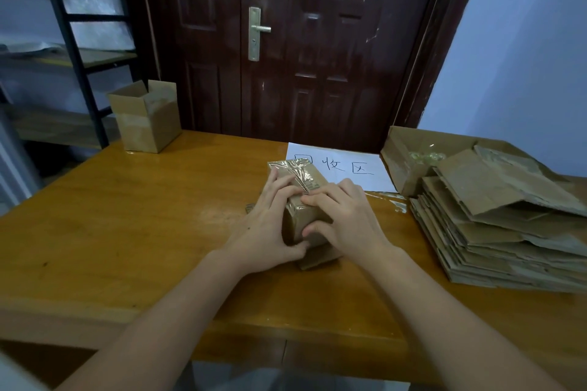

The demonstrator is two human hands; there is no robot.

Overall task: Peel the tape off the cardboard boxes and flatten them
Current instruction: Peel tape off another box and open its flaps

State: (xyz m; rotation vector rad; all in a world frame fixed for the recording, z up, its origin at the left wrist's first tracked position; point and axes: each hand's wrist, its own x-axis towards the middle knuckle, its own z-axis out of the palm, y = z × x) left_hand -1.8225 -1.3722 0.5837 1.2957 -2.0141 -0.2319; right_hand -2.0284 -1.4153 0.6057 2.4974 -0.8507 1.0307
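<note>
A small brown cardboard box (303, 219) lies on its side in the middle of the wooden table (127, 216), wrapped in shiny clear tape (293, 170) that is wrinkled and partly lifted at its far end. My left hand (270, 222) grips the box's left side, thumb at the near bottom corner. My right hand (343, 216) clasps its right side, fingertips pressed on the tape along the top edge. Both hands cover much of the box.
An open upright cardboard box (146, 117) stands at the table's far left corner. A stack of flattened boxes (508, 225) lies at the right, with an open box (409, 155) holding tape scraps behind it. A white handwritten paper sheet (346, 168) lies at the far edge before a dark door (286, 41).
</note>
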